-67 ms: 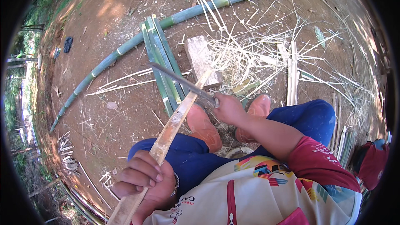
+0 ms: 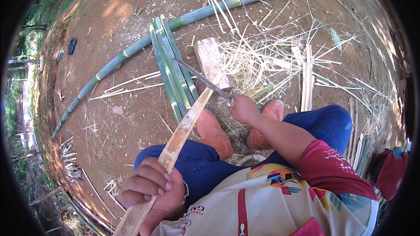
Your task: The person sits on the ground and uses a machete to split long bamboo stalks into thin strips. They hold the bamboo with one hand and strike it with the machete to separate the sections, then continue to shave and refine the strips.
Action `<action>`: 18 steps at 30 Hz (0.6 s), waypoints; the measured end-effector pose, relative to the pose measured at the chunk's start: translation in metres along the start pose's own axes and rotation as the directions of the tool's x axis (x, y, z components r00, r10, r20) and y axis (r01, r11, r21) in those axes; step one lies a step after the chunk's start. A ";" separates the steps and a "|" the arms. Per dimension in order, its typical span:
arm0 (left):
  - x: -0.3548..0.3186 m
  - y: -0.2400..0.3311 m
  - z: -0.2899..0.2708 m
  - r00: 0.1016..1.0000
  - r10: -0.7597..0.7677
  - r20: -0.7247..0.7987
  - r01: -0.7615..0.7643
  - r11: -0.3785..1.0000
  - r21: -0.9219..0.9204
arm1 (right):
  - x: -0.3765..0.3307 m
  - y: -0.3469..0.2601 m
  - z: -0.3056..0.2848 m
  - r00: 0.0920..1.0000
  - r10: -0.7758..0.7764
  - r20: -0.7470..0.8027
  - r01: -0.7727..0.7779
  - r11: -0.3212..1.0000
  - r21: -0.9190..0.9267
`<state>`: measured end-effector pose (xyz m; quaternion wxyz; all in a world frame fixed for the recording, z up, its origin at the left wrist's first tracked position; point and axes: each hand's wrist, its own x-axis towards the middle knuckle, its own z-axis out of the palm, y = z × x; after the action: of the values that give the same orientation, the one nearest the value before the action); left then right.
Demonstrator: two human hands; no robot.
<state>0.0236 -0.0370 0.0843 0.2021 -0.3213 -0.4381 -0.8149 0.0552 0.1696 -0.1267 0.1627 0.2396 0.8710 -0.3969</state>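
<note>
A split bamboo strip (image 2: pixel 186 124) slants from the lower left up to the middle, its pale inner face showing. My left hand (image 2: pixel 151 181) is closed round its near part, beside my left thigh. My right hand (image 2: pixel 243 107) grips a long knife (image 2: pixel 197 74) by the handle, which the fingers hide. The blade lies across the strip close to its far end, pointing up and left. The strip's far tip reaches to a wooden block (image 2: pixel 210 57) on the ground; whether it touches the block I cannot tell.
Several green split bamboo lengths (image 2: pixel 168 67) lie left of the block, crossing a long bamboo pole (image 2: pixel 197 15). Thin shavings (image 2: pixel 258 59) are heaped right of the block. My orange boots (image 2: pixel 212 133) stand close to the strip. Pale slats (image 2: pixel 307 78) lie at the right.
My right hand and the knife have moved away from me and slightly right, along the strip toward its far tip. The left hand and strip have stayed nearly still.
</note>
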 end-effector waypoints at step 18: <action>0.015 0.004 -0.011 0.985 -0.044 -0.169 0.057 0.996 0.071 | 0.034 0.071 0.035 0.988 0.133 -0.083 -0.127 0.989 0.071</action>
<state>0.0120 -0.0493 0.0926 0.2295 -0.2326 -0.4579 -0.8267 0.0685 0.1929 -0.2084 0.1419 0.3182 0.8463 -0.4030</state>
